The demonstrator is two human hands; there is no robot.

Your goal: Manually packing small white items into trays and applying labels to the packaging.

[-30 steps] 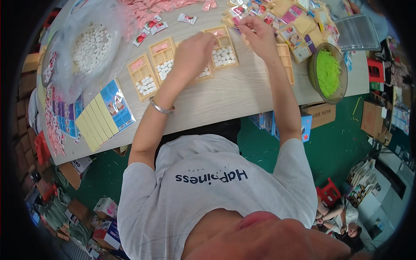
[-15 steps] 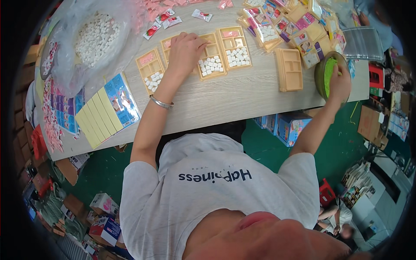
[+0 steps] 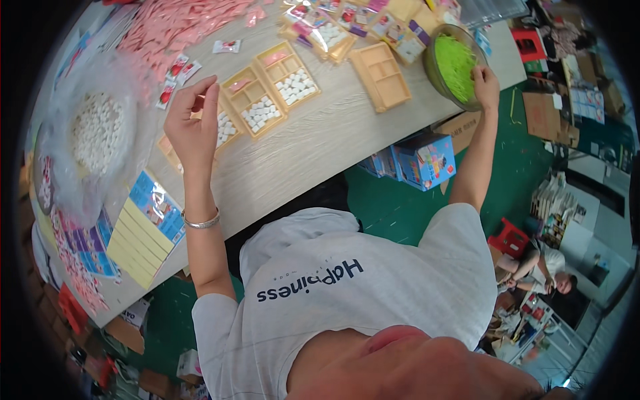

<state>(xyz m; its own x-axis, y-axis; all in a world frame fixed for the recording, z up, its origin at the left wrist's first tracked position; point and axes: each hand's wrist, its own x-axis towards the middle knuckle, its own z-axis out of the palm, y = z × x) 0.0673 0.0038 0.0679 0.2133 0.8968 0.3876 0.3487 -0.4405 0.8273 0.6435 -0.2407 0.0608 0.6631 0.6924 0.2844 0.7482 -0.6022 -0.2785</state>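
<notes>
My left hand (image 3: 193, 123) is raised over the left end of a row of cream compartment trays (image 3: 273, 95), its thumb and forefinger pinched together. Whatever may be between those fingertips is too small to make out. White cube-shaped pieces (image 3: 261, 115) fill the near compartments, and a pink packet (image 3: 273, 58) lies in a far one. The hand and wrist partly cover the leftmost trays. At the right, my right hand (image 3: 487, 88) is closed on the rim of a round bowl (image 3: 435, 75) of bright green shreds (image 3: 456, 67), fingertips just inside the edge.
A clear bag (image 3: 73, 187) of white pieces stands left, near printed blue-and-yellow card sheets (image 3: 147, 227). Pink packets (image 3: 187, 23) heap at the back, with strawberry-print sachets (image 3: 227, 47) nearby. Cream trays (image 3: 383, 79) and filled packs (image 3: 327, 37) sit toward the bowl. Blue boxes (image 3: 427, 162) stand below the table edge.
My left hand has drawn back from the trays' far compartments, up and left. My right hand has shifted from over the green shreds to the bowl's rim. The whole view has turned.
</notes>
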